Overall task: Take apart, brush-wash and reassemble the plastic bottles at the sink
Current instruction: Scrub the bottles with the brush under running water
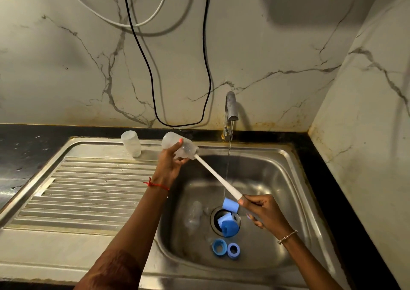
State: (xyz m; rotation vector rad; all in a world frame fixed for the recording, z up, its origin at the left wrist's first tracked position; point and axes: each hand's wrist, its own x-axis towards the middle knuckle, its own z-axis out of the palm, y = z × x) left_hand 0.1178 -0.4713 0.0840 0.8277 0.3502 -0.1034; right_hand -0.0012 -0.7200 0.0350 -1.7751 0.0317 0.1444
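My left hand [169, 161] grips a clear plastic bottle [172, 142] tilted over the left edge of the sink basin, its mouth pointing right. A white brush handle [218, 178] runs from the bottle's mouth down to my right hand [260, 209], which pinches its end; the brush head is inside the bottle. A second clear bottle [131, 143] stands upside down on the drainboard. Several blue caps and rings [228, 223] lie around the drain, two of them [226, 248] nearer the front. Another clear bottle [194, 216] lies in the basin.
The tap [230, 107] runs a thin stream into the steel sink [288, 178]. The ribbed drainboard [88, 189] is on the left. Black and white cables [153, 78] hang on the marble wall. Dark countertop [328, 156] borders the sink on the right.
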